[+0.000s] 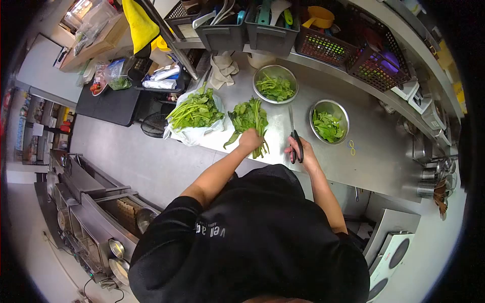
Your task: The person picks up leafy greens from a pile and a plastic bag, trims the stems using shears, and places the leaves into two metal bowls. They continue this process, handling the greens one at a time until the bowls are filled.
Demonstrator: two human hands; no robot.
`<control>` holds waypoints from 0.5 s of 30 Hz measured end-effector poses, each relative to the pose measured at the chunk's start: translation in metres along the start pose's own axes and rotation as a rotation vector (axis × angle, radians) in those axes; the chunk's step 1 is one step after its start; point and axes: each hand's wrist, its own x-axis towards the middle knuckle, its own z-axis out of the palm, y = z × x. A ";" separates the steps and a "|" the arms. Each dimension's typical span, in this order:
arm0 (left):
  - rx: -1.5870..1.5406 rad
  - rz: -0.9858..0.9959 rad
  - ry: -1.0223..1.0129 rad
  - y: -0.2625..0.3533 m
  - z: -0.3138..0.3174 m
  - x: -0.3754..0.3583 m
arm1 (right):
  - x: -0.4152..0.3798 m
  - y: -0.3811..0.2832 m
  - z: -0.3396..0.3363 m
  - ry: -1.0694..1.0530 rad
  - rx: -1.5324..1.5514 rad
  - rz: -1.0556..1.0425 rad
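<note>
My left hand (251, 140) is closed around the stems of a bunch of leafy greens (247, 115), whose leaves lie on the steel counter pointing away from me. In my right hand (306, 151) is a pair of black-handled scissors (296, 145), blades pointing away from me. To the left, more long-stemmed greens (194, 111) rest on a white plastic bag (189, 135). Beyond the scissors stands a steel bowl (294, 96) with cut leaves (275, 87) inside. Another steel bowl (345, 115), to the right, also holds cut leaves (327, 125).
Yellow and blue rubber bands (352, 148) lie on the steel counter (374, 164). A crumpled cloth (223, 69) is at the back. Overhead, a shelf bears dark baskets (327, 43) of utensils. Left of the counter are a black board (108, 104) and a fan (153, 124).
</note>
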 end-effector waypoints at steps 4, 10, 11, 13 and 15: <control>-0.591 -0.042 -0.124 -0.015 -0.014 -0.001 | -0.002 0.007 0.004 -0.126 -0.101 -0.024; -1.323 -0.110 -0.218 0.003 -0.075 -0.033 | -0.006 -0.011 0.021 -0.106 -0.057 -0.039; -1.326 -0.108 -0.210 0.001 -0.081 -0.035 | -0.007 -0.016 0.023 -0.090 -0.017 -0.037; -1.366 -0.069 -0.201 -0.003 -0.088 -0.038 | -0.008 -0.023 0.025 -0.094 -0.007 -0.052; -1.371 -0.045 -0.140 -0.006 -0.094 -0.041 | -0.008 -0.025 0.026 -0.099 0.002 -0.066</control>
